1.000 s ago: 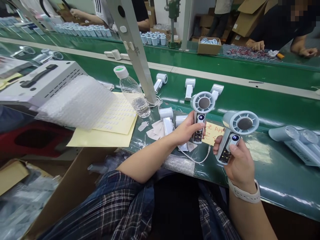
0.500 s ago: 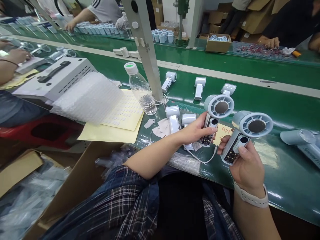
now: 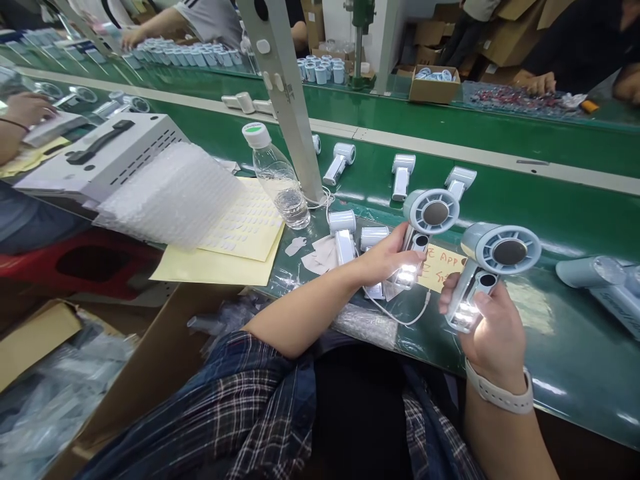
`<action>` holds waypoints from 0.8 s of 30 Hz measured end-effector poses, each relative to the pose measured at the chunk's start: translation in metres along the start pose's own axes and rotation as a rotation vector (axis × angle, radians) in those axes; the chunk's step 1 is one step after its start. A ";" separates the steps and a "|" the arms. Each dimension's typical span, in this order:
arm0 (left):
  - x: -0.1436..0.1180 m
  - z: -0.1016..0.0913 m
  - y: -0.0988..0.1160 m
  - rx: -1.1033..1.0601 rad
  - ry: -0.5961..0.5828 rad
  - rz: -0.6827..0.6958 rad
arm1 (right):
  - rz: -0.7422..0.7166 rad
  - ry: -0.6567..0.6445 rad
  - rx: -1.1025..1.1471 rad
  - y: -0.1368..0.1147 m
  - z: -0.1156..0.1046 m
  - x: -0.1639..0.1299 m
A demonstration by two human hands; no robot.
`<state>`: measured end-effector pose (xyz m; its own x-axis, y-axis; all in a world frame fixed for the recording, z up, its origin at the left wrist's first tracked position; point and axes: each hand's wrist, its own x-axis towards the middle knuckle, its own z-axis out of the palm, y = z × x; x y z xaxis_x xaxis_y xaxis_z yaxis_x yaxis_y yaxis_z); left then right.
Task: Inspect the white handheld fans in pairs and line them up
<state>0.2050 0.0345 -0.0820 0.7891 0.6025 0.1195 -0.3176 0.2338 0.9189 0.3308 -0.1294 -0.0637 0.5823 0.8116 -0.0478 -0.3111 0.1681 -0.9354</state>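
Note:
A light-blue handheld fan (image 3: 433,212) stands upright in my left hand (image 3: 391,257), its round slotted head facing me. My right hand (image 3: 493,330) is wrapped round the handle of a second handheld fan (image 3: 509,251), thumb resting on the handle's front. White light glows from the lower handle of both fans. Beneath and between them lies a yellow note (image 3: 441,265) with red handwriting. On the near bench, left of my left hand, lie further fans (image 3: 344,237) beside a white cable (image 3: 407,323).
A water bottle (image 3: 281,180) stands by a slanted metal post (image 3: 287,100). Yellow sheets with stickers (image 3: 220,257), bubble wrap (image 3: 173,193) and a white metal box (image 3: 107,153) are to the left. Several fans lie on the green belt (image 3: 370,160). Co-workers' hands (image 3: 540,81) work across it.
The lower handles of both fans, dark with circuit parts showing before, now shine white. Both hands keep their grip, with only a slight shift. Another fan shows beside the post on the belt.

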 end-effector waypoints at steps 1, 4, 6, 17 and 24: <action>0.000 0.000 0.000 0.028 0.010 -0.009 | 0.008 0.004 0.000 0.001 0.000 0.000; 0.000 -0.001 0.001 0.153 0.042 -0.034 | 0.039 0.001 0.000 0.004 0.000 -0.001; 0.000 -0.003 0.002 0.247 0.060 -0.049 | 0.055 -0.013 -0.001 0.006 0.000 -0.001; -0.005 -0.003 0.004 0.343 0.043 -0.047 | 0.035 -0.075 0.169 0.007 -0.008 0.006; -0.016 0.005 0.020 0.007 -0.169 -0.171 | 0.036 0.007 0.112 0.012 -0.011 0.007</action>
<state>0.1883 0.0257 -0.0642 0.9080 0.4183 0.0220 -0.1682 0.3160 0.9337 0.3395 -0.1275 -0.0792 0.5747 0.8141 -0.0835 -0.4135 0.2008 -0.8881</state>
